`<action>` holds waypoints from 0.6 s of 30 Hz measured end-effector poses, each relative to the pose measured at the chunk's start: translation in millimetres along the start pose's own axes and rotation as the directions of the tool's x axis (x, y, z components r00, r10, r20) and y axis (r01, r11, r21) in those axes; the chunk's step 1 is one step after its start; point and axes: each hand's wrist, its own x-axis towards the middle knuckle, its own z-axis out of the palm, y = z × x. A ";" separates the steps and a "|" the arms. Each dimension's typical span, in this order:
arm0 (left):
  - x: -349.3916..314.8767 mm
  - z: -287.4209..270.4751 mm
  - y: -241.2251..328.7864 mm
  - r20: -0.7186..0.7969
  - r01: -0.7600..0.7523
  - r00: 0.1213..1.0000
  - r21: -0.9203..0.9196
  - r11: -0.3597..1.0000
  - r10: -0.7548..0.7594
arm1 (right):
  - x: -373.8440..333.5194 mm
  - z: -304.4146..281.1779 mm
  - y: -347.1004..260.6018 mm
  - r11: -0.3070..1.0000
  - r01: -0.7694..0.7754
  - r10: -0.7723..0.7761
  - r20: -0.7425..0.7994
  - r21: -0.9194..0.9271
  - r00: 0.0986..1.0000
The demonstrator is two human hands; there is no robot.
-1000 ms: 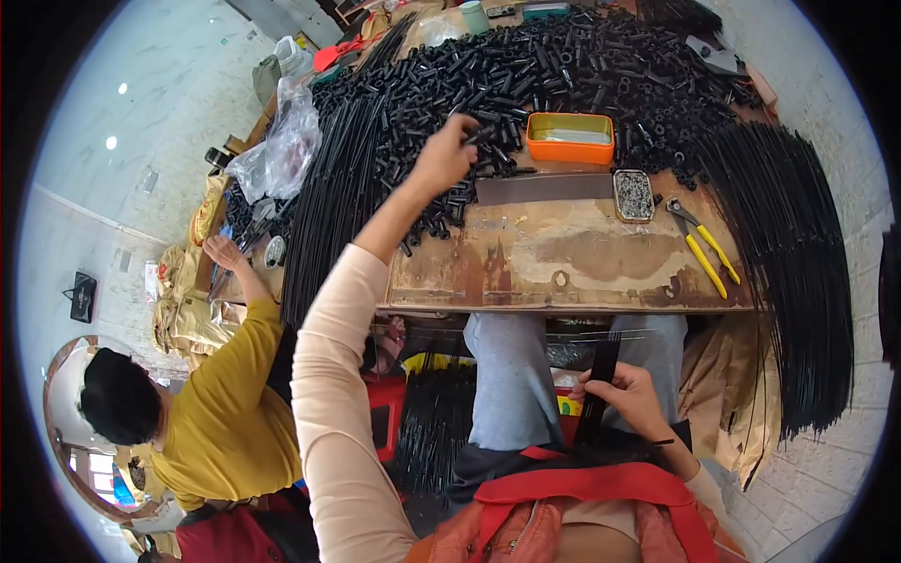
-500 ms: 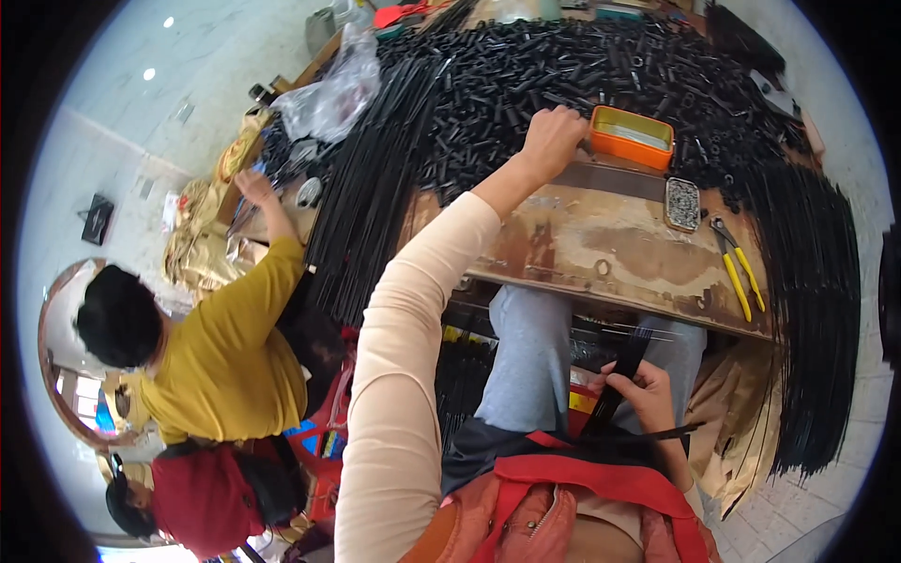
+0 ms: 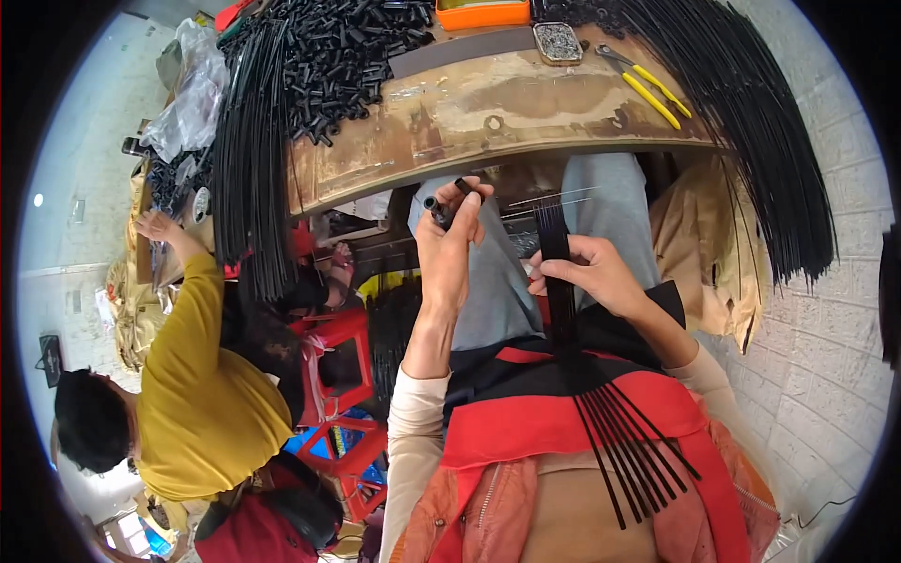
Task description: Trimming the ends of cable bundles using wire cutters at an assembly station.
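Note:
My left hand is raised over my lap, its fingers closed on short black tubular pieces. One piece has a round hollow end facing up. In my right hand, thumb and fingers pinch a flat bundle of thin black rods. Their lower ends fan out across my red-and-black apron. Thin metal wires cross the bundle's upper end above my thighs. How the wires join the rods is too small to tell.
The wooden bench lies ahead, with heaped black tubes, long black rods at both sides, yellow-handled pliers, a tin of small metal bits and an orange box. A co-worker in a mustard top sits left, near red stools.
My left hand has come back from the tube heap to my lap, with black pieces in it. The view has tilted down; my right hand still holds the rods.

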 end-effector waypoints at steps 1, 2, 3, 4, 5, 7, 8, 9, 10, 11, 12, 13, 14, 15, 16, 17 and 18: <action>-2.8 2.8 -4.7 0.004 0.001 1.000 -0.012 1.000 -0.001 | -3.4 2.4 1.1 1.000 0.007 -0.007 -0.001 0.001 1.000; -3.3 5.3 -9.3 0.014 0.008 1.000 -0.134 0.991 -0.006 | -6.7 3.9 3.7 0.999 0.038 -0.038 -0.015 0.011 0.999; -3.4 5.1 -11.7 0.025 0.016 1.000 -0.249 0.968 -0.010 | -8.8 7.8 5.3 0.999 0.039 -0.039 -0.018 0.007 0.999; -3.8 6.0 -13.0 0.012 0.016 1.000 -0.261 0.965 -0.013 | -10.0 11.2 6.7 0.999 0.035 -0.035 -0.034 0.008 0.999; -4.9 7.4 -13.4 0.012 0.015 1.000 -0.262 0.965 -0.013 | -10.4 14.2 7.9 0.999 0.031 -0.031 -0.048 0.012 0.998; -6.9 15.7 -9.8 -0.049 -0.041 0.998 -0.232 0.972 0.030 | -10.3 17.2 8.7 1.000 0.016 -0.016 -0.053 0.003 0.998; -8.2 19.0 -8.9 -0.074 -0.064 0.996 -0.170 0.983 0.052 | -9.5 18.6 9.3 1.000 0.000 0.000 -0.057 -0.003 0.998; -9.7 23.8 -8.5 -0.078 -0.064 0.996 -0.171 0.983 0.052 | -8.6 19.4 9.3 1.000 -0.004 0.003 -0.055 -0.004 0.999; -11.3 28.4 -8.4 -0.103 -0.112 0.990 -0.120 0.987 0.100 | -7.4 20.6 9.4 1.000 0.009 -0.009 -0.059 0.001 0.998; -13.0 31.4 -8.6 -0.127 -0.157 0.981 -0.066 0.985 0.148 | -6.6 21.6 9.7 1.000 0.021 -0.021 -0.063 0.008 0.998; -12.7 32.5 -8.5 -0.139 -0.190 0.974 -0.083 0.978 0.178 | -6.0 22.4 7.7 1.000 0.018 -0.018 -0.057 0.008 0.998; -12.2 28.7 -8.3 -0.146 -0.191 0.973 -0.081 0.978 0.178 | -7.1 24.1 4.3 1.000 0.006 -0.005 -0.055 0.013 0.998; -11.6 21.9 -7.8 -0.158 -0.179 0.974 -0.110 0.978 0.160 | -7.0 25.3 2.3 1.000 -0.007 0.008 -0.054 0.018 0.999; -11.1 14.7 -8.2 -0.166 -0.163 0.976 -0.139 0.977 0.139 | -6.7 24.6 2.7 1.000 -0.013 0.014 -0.051 0.022 0.999; -9.7 6.1 -9.0 -0.085 -0.093 0.994 -0.231 0.968 0.075 | -6.5 23.2 3.8 1.000 0.013 -0.011 -0.056 0.019 0.998; -11.0 1.7 -10.2 -0.091 -0.088 0.993 -0.228 0.970 0.069 | -6.2 22.1 4.7 0.999 0.037 -0.036 -0.062 0.017 0.997; -16.0 -0.8 -7.5 -0.032 0.022 0.999 -0.320 0.947 -0.034 | -6.2 22.7 4.7 0.999 0.029 -0.027 -0.058 0.024 0.998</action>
